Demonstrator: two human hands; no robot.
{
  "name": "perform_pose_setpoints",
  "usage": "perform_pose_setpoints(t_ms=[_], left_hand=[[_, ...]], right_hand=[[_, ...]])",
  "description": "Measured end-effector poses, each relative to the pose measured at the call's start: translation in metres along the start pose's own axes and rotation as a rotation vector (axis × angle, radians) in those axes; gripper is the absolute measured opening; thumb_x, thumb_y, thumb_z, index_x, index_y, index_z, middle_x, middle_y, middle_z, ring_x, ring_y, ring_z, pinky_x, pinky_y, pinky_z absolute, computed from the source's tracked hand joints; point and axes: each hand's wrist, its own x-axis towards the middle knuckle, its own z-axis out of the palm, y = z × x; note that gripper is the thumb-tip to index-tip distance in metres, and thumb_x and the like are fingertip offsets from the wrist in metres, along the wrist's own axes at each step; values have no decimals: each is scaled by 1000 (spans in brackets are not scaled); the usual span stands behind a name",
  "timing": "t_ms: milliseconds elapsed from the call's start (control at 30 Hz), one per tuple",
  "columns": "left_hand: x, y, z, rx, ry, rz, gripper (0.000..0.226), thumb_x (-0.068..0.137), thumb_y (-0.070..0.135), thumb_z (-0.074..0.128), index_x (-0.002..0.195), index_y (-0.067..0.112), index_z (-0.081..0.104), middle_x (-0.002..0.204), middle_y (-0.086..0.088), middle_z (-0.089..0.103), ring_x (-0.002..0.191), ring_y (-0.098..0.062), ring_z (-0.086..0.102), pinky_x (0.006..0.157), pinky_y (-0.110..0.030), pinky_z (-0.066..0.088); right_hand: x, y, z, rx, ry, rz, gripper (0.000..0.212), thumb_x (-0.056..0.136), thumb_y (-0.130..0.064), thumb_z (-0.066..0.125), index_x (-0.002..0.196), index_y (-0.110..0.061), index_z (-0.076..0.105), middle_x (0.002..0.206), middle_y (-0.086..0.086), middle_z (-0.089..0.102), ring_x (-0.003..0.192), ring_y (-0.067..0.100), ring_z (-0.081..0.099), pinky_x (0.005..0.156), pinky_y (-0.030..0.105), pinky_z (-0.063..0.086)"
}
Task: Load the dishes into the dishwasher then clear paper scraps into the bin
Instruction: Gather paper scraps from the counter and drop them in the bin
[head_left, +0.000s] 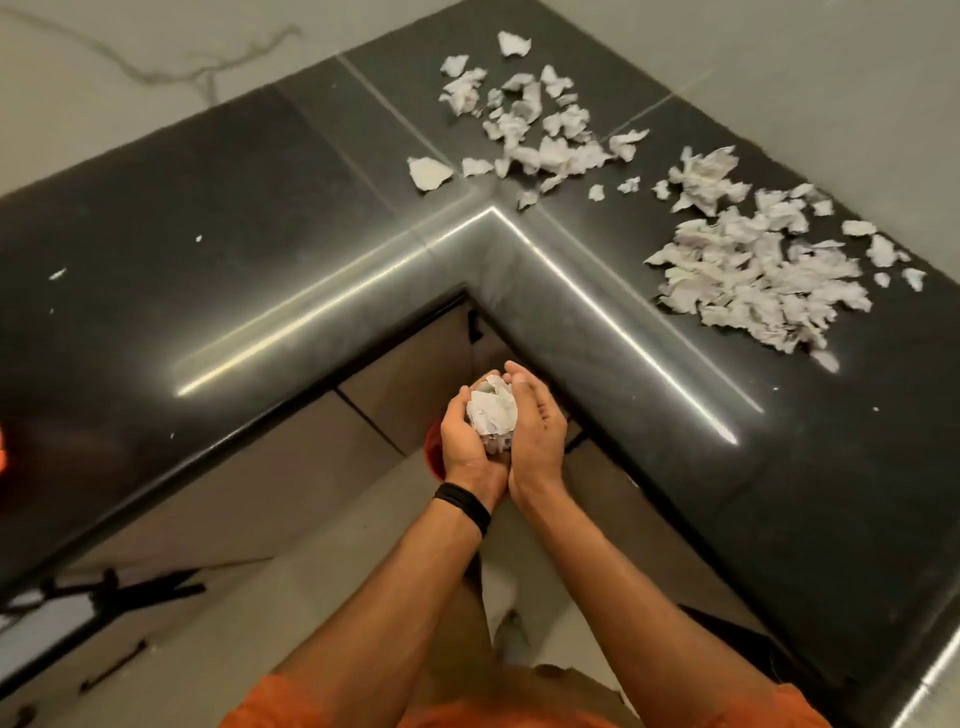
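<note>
While left hand (467, 447) and right hand (537, 431) cupped a paper wad (491, 410) mid-frame, a red bin (432, 449) peeked out just beneath.

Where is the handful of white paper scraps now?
Head view, lower centre: the crumpled white paper scraps sit cupped between left hand and right hand, just below the inner corner of the black stone countertop.

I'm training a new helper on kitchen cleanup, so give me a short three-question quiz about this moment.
1. True or false: the left hand and right hand together cup a wad of paper.
2. Where do the loose scraps lie? A) on the black countertop B) in a tray C) in a sink
3. Fill in: the black wristband is on the ___ wrist.
Key: 1 true; 2 A; 3 left.
</note>
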Motion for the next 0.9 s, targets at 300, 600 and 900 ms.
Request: perform_pose_setpoints(t_ms=[300,600,900], left_hand=[[6,24,-66,76,298,-25,39,103,32,46,121,5,67,115,-14,70,106,-28,66,107,-38,46],[185,-39,-196,-45,237,-70,40,107,36,42,128,11,64,115,-11,71,103,-25,67,96,-34,53],[226,-44,-219,14,197,-84,52,105,48,40,135,11,60,131,-17,66,125,-35,60,111,-48,45]], right_hand=[[91,174,-36,-137,100,110,24,102,-17,57,118,-15,74,117,8,75,111,25,71,97,42,57],[228,339,-90,24,205,356,31,101,-27,59,120,-7,72,113,13,76,105,29,72,83,37,60],[271,388,-105,81,230,370,39,101,-29,56,136,-11,60,124,17,70,113,35,69,102,51,54]])
